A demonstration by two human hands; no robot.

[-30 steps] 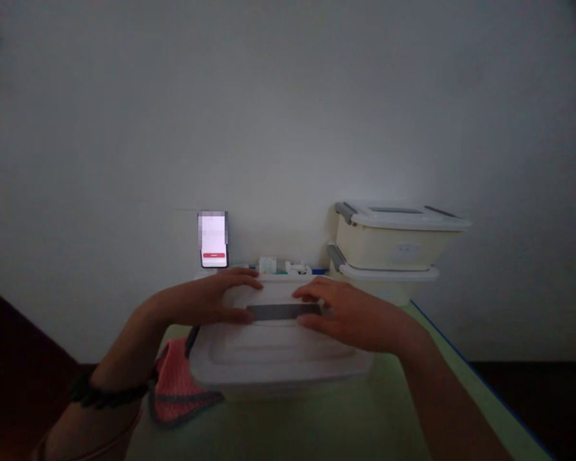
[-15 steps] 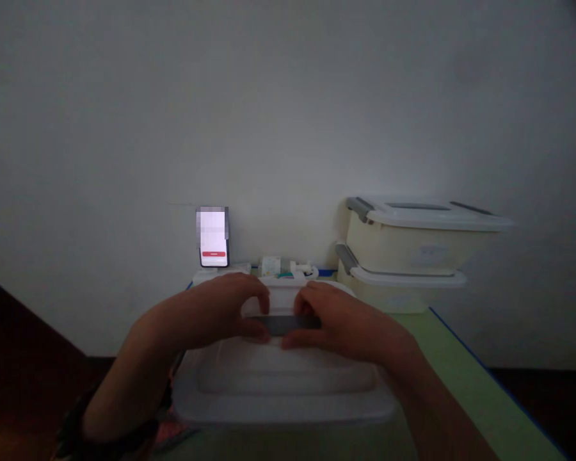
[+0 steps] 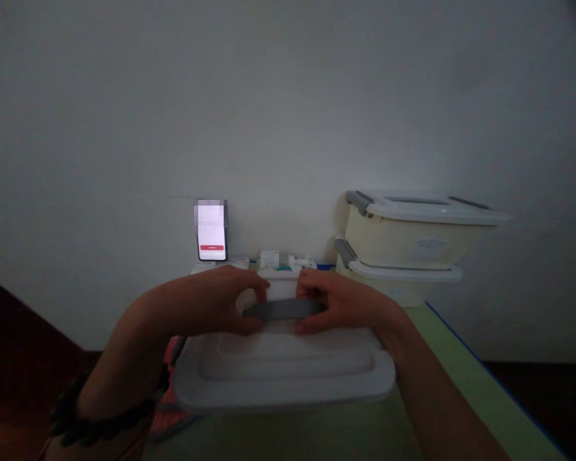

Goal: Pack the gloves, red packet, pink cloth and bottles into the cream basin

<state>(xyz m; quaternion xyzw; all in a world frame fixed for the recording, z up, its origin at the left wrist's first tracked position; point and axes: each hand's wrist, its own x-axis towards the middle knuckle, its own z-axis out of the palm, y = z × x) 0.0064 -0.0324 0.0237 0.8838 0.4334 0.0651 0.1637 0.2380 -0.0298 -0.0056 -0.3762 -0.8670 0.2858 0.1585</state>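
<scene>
Head view: grey handle [image 3: 282, 310] bridges left grip [image 3: 230, 296] and right grip [image 3: 338, 299].

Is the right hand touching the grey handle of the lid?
Touching. The head view shows the right hand closed around one end of the grey handle, thumb on the near side, fingers behind.

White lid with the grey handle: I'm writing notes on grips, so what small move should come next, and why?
Probably a gentle, even upward pull on the grey handle: the left hand and right hand are curled around its opposite ends, and its middle bows upward above the white lid, so pulling equally should keep it level.
</scene>
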